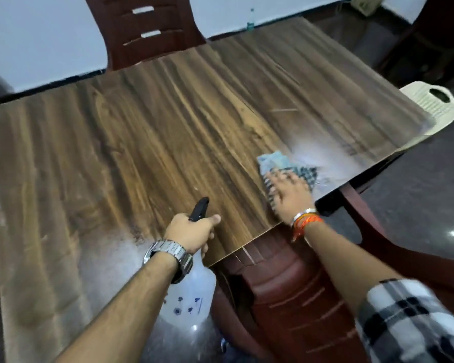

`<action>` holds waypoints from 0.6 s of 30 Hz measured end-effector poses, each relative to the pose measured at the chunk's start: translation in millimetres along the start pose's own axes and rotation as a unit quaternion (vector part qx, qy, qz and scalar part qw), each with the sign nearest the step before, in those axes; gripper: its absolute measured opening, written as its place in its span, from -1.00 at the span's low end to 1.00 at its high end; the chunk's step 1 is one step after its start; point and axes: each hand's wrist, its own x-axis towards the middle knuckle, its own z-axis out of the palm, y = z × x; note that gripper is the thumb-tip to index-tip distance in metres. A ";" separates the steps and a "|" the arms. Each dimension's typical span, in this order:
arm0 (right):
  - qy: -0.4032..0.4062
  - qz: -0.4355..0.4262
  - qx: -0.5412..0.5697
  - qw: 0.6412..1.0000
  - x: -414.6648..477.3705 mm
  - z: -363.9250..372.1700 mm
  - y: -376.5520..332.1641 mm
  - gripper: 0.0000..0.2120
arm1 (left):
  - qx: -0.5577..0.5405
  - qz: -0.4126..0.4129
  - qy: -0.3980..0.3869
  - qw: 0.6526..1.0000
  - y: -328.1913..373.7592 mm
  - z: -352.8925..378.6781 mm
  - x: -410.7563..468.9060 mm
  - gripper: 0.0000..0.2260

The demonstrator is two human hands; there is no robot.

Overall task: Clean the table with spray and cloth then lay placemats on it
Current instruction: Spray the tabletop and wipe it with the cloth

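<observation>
A dark wood-grain table (168, 121) fills the view. My left hand (192, 231) grips the black trigger head of a translucent white spray bottle (192, 292), held upright over the table's near edge. My right hand (288, 195) presses flat on a blue-and-white checked cloth (275, 162) near the table's near right corner. The cloth lies crumpled, partly under my fingers. A hazy wet patch shows on the wood just beyond the cloth. No placemats are in view.
A maroon plastic chair (299, 297) is tucked under the near edge between my arms. Another maroon chair (147, 30) stands at the far side. A cream plastic chair (435, 100) sits at the right end. A small bottle (250, 19) stands on the floor by the wall.
</observation>
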 end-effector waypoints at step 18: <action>0.022 -0.034 0.007 0.999 12.1 -6.7 84.0 -0.54 | -0.033 -0.013 0.022 0.999 68.7 62.7 42.3 -0.72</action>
